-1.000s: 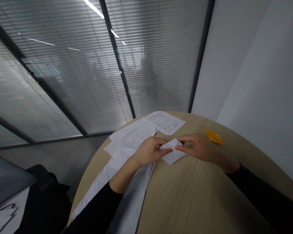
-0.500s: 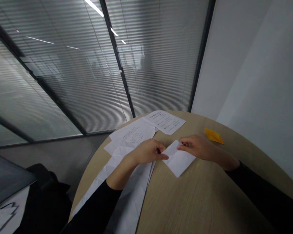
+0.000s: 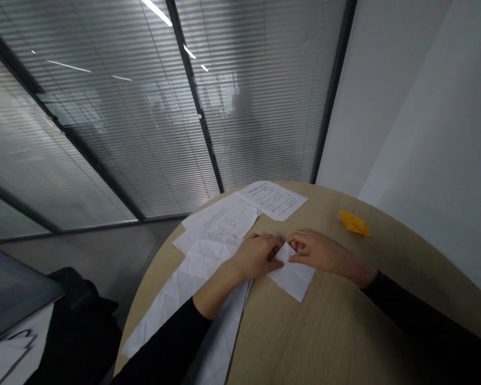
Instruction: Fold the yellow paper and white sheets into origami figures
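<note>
Counted two bare hands at work on one folded white paper [image 3: 295, 279], lying on the wooden worktop [image 3: 324, 326] between and slightly nearer than both. With left hand [image 3: 260, 256], pinching the left edge of the paper between thumb and curled fingers. With right hand [image 3: 312, 250], pinching near the far corner, thumb and fingertips drawn close; cannot tell how many layers caught there. Counted two printed sheets [image 3: 276, 201] beyond the hands, partly overlapping near the far edge. To the left, noted creased white paper [image 3: 192, 267], spread partly beneath the left forearm; exact number of sheets unclear. Counted one orange folded paper [image 3: 355, 223] on the worktop, beyond the right wrist, well apart from the white one.
</note>
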A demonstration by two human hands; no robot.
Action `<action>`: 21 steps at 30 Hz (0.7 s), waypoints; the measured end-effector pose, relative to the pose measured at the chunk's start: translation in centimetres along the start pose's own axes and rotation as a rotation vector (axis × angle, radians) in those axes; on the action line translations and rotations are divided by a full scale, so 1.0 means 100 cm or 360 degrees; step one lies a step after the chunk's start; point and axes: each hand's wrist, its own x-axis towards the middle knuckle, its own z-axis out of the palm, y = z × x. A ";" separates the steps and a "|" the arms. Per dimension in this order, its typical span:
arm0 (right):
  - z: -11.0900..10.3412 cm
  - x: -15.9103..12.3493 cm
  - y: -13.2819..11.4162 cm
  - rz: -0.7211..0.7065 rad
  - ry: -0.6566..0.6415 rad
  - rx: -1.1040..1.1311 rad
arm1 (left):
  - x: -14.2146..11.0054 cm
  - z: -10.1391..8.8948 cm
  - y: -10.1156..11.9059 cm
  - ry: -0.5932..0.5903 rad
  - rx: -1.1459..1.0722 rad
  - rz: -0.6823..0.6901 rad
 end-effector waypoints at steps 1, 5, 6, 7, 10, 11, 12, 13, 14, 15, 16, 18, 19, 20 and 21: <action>0.004 -0.002 0.000 -0.0014 0.0037 0.0001 | 0.000 0.003 0.000 0.0028 0.0021 -0.0015; 0.022 -0.021 0.007 -0.0115 0.0305 0.0008 | -0.003 0.009 0.001 0.0081 0.0066 -0.0030; 0.025 -0.026 0.010 -0.0140 0.0356 0.0004 | -0.005 0.009 0.001 0.0069 0.0075 -0.0031; 0.028 -0.031 0.012 -0.0160 0.0391 -0.0002 | -0.007 0.009 0.002 0.0052 0.0081 -0.0037; 0.032 -0.043 0.016 -0.0194 0.0408 -0.0031 | -0.015 0.011 0.005 0.0034 0.0091 -0.0082; 0.033 -0.045 0.017 -0.0192 0.0407 -0.0040 | -0.019 0.013 0.006 0.0046 0.0095 -0.0093; 0.034 -0.047 0.016 -0.0187 0.0409 -0.0048 | -0.023 0.015 0.007 0.0066 0.0098 -0.0100; 0.034 -0.049 0.016 -0.0180 0.0415 -0.0055 | -0.026 0.018 0.008 0.0090 0.0096 -0.0108; 0.035 -0.050 0.015 -0.0175 0.0422 -0.0059 | -0.030 0.022 0.009 0.0124 0.0081 -0.0124; 0.037 -0.052 0.015 -0.0174 0.0429 -0.0061 | -0.034 0.026 0.009 0.0173 0.0052 -0.0149; 0.038 -0.053 0.015 -0.0173 0.0438 -0.0059 | -0.037 0.030 0.009 0.0224 0.0007 -0.0177; 0.041 -0.055 0.014 -0.0163 0.0475 -0.0042 | -0.041 0.039 0.007 0.0335 -0.0119 -0.0228; 0.042 -0.056 0.014 -0.0150 0.0503 -0.0029 | -0.043 0.042 0.006 0.0371 -0.0180 -0.0232; 0.042 -0.058 0.014 -0.0130 0.0537 -0.0016 | -0.044 0.045 0.005 0.0391 -0.0229 -0.0223; 0.043 -0.059 0.014 -0.0107 0.0571 -0.0006 | -0.045 0.047 0.004 0.0401 -0.0267 -0.0206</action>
